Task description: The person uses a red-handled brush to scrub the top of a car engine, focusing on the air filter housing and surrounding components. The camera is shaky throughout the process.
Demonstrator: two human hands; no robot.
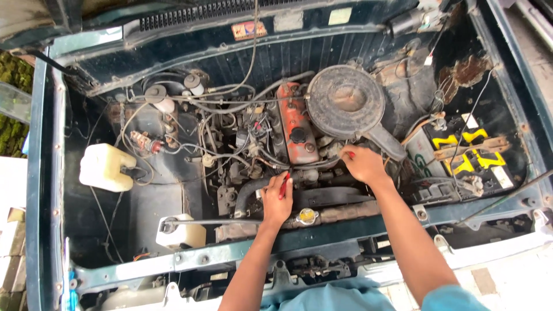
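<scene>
Nearest me, my left hand (277, 198) was closed around a red-handled tool (284, 185), resting over the black radiator hose (249, 193) just beside the brass radiator cap (307, 216). A little further in, my right hand (362, 164) reached down beside the engine below the round air cleaner (345, 101); something red showed at its fingertips, but I could not tell its grip. Beyond lay the red valve cover (296, 121), the battery (469, 152) off right.

- Left hand (277, 198) holds a red-handled tool (284, 185) over the black radiator hose (249, 193).
- Right hand (362, 165) reaches beneath the round air cleaner (345, 101), beside the red engine cover (296, 121).
</scene>
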